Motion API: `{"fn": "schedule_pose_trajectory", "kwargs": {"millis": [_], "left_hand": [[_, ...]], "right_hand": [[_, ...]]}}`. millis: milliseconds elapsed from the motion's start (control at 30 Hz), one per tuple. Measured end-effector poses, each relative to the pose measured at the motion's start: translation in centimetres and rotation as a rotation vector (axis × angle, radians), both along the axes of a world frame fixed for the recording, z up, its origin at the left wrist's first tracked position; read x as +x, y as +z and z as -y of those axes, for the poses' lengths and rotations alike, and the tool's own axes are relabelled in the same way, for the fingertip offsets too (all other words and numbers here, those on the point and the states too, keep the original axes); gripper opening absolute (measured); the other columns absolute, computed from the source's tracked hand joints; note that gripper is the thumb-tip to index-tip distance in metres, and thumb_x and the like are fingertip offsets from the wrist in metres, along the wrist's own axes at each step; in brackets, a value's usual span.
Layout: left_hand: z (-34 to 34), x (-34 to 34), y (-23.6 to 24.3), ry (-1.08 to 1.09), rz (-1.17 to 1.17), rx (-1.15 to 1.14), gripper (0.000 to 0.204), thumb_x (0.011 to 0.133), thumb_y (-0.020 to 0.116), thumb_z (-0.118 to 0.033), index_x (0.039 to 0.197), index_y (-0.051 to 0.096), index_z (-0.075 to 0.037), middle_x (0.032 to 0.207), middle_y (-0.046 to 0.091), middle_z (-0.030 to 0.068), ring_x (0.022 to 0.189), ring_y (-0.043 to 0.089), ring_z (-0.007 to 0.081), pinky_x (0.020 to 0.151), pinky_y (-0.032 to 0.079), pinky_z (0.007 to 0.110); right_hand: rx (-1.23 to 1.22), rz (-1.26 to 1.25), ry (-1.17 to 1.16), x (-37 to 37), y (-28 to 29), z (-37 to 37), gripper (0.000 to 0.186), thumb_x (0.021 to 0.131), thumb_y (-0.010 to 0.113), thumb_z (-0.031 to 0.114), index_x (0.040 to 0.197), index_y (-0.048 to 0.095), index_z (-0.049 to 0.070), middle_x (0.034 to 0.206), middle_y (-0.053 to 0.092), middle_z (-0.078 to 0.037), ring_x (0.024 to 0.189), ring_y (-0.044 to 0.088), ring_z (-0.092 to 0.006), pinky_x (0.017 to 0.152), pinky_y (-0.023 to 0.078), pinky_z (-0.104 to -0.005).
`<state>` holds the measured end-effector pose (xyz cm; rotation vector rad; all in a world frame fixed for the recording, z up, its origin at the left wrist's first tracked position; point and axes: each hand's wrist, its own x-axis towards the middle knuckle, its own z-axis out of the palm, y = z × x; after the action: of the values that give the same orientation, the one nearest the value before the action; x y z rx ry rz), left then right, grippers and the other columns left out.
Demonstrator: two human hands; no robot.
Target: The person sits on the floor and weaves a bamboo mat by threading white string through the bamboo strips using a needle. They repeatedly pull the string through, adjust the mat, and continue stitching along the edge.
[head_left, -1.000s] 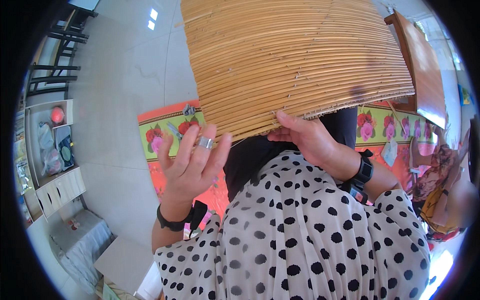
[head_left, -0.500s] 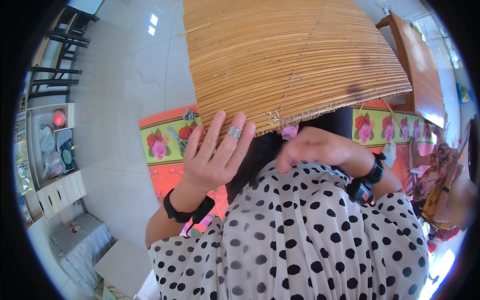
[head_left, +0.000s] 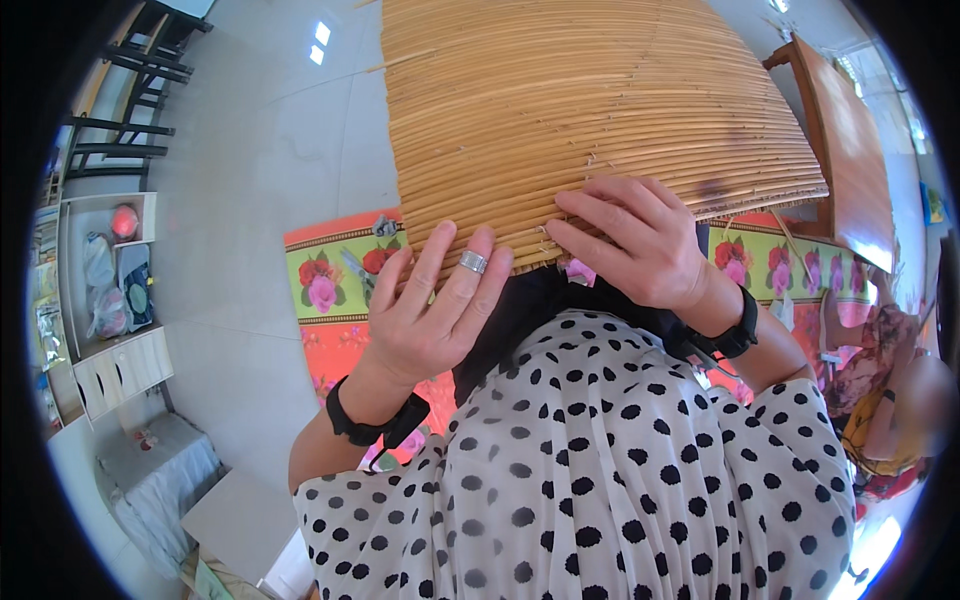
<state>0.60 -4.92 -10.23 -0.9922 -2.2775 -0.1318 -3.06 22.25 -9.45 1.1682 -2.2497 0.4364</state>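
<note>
A large bamboo-slat mat (head_left: 600,100) spans the upper middle, bits of tie showing along its slats. My left hand (head_left: 425,315), with a silver ring, grips its near edge at the left, fingers apart on top. My right hand (head_left: 645,240) holds the same edge farther right, fingers bent over the slats. Both thumbs are hidden. Beneath lie my dark-clad lap (head_left: 505,330) and a red and green floral covering (head_left: 328,325); a pair of scissors (head_left: 355,268) rests on that covering beside the mat's left edge.
A wooden panel (head_left: 842,150) stands at right, near another person (head_left: 880,380) in floral clothing. At left are black stacked furniture frames (head_left: 120,140), a pale shelf unit (head_left: 120,380) with bagged items, and a covered stool (head_left: 155,460). Tiled floor (head_left: 240,300) lies between.
My left hand moved up and rightward onto the mat's edge. My right hand left its thumb-on-top hold, dipped below the edge, then came back up with its fingers over the slats.
</note>
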Motion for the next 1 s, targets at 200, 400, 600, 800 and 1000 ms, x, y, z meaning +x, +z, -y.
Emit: {"fn": "schedule_pose_trajectory", "kwargs": {"millis": [200, 400, 600, 800, 1000], "left_hand": [[-0.2, 0.3, 0.0, 0.002, -0.012, -0.008, 0.026, 0.092, 0.070, -0.015, 0.116, 0.077, -0.015, 0.119, 0.075, 0.0022, 0.111, 0.071, 0.0279, 0.082, 0.049, 0.036], [-0.4, 0.0, 0.0, -0.004, -0.029, 0.008, 0.025, 0.090, 0.072, -0.014, 0.114, 0.078, -0.015, 0.118, 0.075, 0.0018, 0.109, 0.071, 0.0275, 0.078, 0.050, 0.035], [-0.3, -0.9, 0.4, -0.015, -0.074, 0.042, 0.025, 0.088, 0.074, -0.013, 0.113, 0.078, -0.014, 0.110, 0.076, 0.0020, 0.103, 0.073, 0.0249, 0.073, 0.048, 0.032], [-0.1, -1.5, 1.4, -0.029, -0.121, 0.035, 0.025, 0.086, 0.073, -0.013, 0.111, 0.078, -0.014, 0.109, 0.074, 0.0023, 0.099, 0.072, 0.0232, 0.066, 0.043, 0.030], [-0.1, -3.2, 5.3, -0.049, -0.046, 0.039, 0.029, 0.084, 0.071, -0.012, 0.112, 0.076, -0.014, 0.103, 0.071, 0.0013, 0.091, 0.069, 0.0178, 0.067, 0.041, 0.031]], "right_hand": [[-0.048, -0.090, 0.053, 0.2, -0.2, -0.1, 0.028, 0.079, 0.075, 0.022, 0.106, 0.078, 0.016, 0.107, 0.076, -0.005, 0.090, 0.070, -0.0232, 0.070, 0.053, -0.0291], [-0.015, -0.107, 0.069, 0.1, -0.1, -0.5, 0.026, 0.081, 0.075, 0.021, 0.106, 0.077, 0.014, 0.107, 0.078, -0.001, 0.090, 0.070, -0.0202, 0.072, 0.048, -0.0275], [-0.011, -0.122, 0.021, 0.2, 0.4, 0.2, 0.026, 0.079, 0.074, 0.018, 0.105, 0.076, 0.013, 0.106, 0.077, -0.002, 0.089, 0.069, -0.0195, 0.072, 0.044, -0.0291], [-0.039, -0.167, 0.034, -0.3, 0.8, 0.6, 0.030, 0.073, 0.073, 0.015, 0.102, 0.076, 0.010, 0.106, 0.075, -0.002, 0.089, 0.067, -0.0189, 0.072, 0.044, -0.0300], [-0.100, -0.148, 0.030, -1.9, 3.5, 0.9, 0.028, 0.070, 0.079, 0.013, 0.097, 0.075, 0.008, 0.100, 0.077, -0.004, 0.084, 0.069, -0.0205, 0.069, 0.048, -0.0318]]}}
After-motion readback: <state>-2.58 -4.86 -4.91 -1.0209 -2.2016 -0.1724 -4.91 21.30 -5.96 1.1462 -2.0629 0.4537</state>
